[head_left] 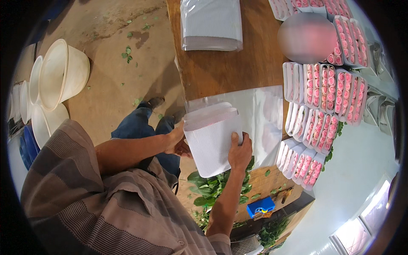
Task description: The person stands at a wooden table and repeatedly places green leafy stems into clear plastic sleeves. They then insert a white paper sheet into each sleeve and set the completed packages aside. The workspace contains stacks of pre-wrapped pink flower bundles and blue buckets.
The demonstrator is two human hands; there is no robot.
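Between my hands is a white corrugated cardboard wrap (212, 146), folded round into a flat, open-topped sleeve and tilted over the table edge. My right hand (240, 151) grips its right side, thumb on the ribbed front and fingers along the edge. At the left side my left hand (177, 142) is closed on the wrap, its fingers partly hidden behind it. Beneath the wrap, a clear plastic sheet (265, 127) lies on the wooden table (259, 70). Green leafy stems (208, 189) show just below the wrap.
A plastic-covered stack of corrugated cardboard (211, 25) lies at the table's far end. Several wrapped bunches of pink roses (312, 85) line the right side. Near my right forearm sits a blue box (260, 207). White tubs (63, 74) stand on the floor at left.
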